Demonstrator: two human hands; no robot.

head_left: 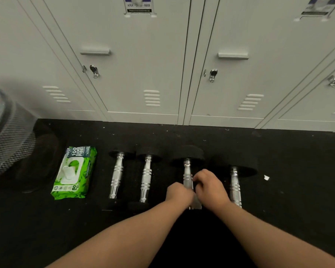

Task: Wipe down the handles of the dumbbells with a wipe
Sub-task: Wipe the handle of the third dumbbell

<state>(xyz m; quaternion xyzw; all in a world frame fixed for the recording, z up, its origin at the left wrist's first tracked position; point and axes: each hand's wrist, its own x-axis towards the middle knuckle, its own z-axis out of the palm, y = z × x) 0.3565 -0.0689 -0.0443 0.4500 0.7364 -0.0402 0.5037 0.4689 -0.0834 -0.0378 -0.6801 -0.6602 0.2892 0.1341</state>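
Observation:
Several dumbbells with chrome handles and black ends lie side by side on the black floor. Both my hands are on the third dumbbell (187, 171) from the left. My left hand (179, 193) grips the near part of its handle. My right hand (211, 185) presses a pale wipe (196, 203) around the handle; the wipe's corner shows below my hands. Two other dumbbells (117, 175) (146, 178) lie to the left and one dumbbell (235, 185) to the right. The middle of the held handle is hidden by my fingers.
A green pack of wipes (74, 173) lies on the floor left of the dumbbells. Grey lockers (162, 64) line the wall behind. A dark mesh bin with a plastic liner (6, 136) stands at far left. A small white scrap (266, 177) lies at right.

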